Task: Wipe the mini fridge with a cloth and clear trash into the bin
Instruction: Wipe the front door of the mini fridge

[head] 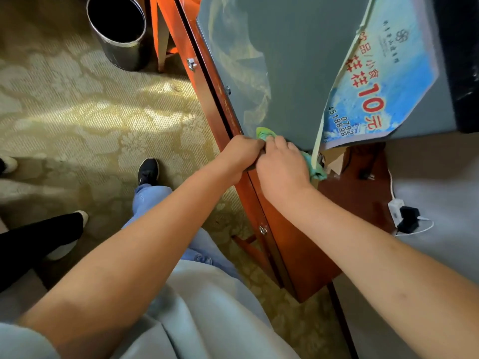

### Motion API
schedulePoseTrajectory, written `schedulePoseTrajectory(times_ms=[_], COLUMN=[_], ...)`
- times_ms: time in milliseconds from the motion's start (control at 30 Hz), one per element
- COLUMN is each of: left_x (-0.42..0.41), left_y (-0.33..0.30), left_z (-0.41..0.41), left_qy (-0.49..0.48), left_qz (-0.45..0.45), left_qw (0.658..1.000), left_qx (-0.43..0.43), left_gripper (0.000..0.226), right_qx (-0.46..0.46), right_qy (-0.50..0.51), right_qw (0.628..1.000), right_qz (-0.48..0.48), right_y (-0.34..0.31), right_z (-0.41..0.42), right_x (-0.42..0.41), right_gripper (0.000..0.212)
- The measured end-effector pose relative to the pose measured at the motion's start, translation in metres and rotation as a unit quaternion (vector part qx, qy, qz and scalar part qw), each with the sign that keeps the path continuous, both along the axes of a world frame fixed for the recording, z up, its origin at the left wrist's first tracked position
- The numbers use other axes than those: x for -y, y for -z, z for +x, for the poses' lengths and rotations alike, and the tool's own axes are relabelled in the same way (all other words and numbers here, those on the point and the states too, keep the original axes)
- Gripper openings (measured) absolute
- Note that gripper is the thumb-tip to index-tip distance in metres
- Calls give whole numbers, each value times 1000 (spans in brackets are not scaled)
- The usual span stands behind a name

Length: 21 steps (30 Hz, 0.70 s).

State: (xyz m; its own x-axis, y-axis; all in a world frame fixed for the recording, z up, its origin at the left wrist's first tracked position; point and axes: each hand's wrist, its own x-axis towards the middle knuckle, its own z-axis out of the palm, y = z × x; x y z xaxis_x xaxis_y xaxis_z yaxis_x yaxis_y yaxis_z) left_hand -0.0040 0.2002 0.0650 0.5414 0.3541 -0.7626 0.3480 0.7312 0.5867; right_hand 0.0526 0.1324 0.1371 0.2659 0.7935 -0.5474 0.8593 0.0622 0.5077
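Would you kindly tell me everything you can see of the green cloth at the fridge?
The green cloth looks soft and crumpled, light green with a teal tint. It sits at the near lower corner of the grey mini fridge, by the wooden cabinet edge. The right hand covers its middle, so only two ends show: one tuft above the knuckles, another below by the poster edge. The left hand adjoins it; whether it touches the cloth is unclear.
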Motion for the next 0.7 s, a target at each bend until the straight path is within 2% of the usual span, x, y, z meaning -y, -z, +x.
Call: schedulePoseTrajectory(times_ms=[133,233,300,367,533,700], left_x=[0,3,7,9,0,-12], left_y=[21,37,39,34,13,51], left_z=[1,-4,-9,-7,-5,3], left_qy=[-10,60,76,62,25,34], left_qz=[10,7,-8,-16,10,-14], left_qw=[1000,997,994,996,1000,997], left_qx=[-26,-57,-72,-54,12,-69], left_gripper=[22,30,27,21,15,21], right_qx=[29,0,-23,-29,-20,-10], right_qy=[-12,15,42,42,16,48], right_qw=[999,995,992,994,999,998], right_qz=[-43,-99,-113,-94,24,-45], right_y=[24,54,61,46,12,68], right_z=[-3,-8,-8,-5,2,-6], right_x=[-4,-6,-5,-3,7,-15], right_gripper=[43,45,46,45,40,41])
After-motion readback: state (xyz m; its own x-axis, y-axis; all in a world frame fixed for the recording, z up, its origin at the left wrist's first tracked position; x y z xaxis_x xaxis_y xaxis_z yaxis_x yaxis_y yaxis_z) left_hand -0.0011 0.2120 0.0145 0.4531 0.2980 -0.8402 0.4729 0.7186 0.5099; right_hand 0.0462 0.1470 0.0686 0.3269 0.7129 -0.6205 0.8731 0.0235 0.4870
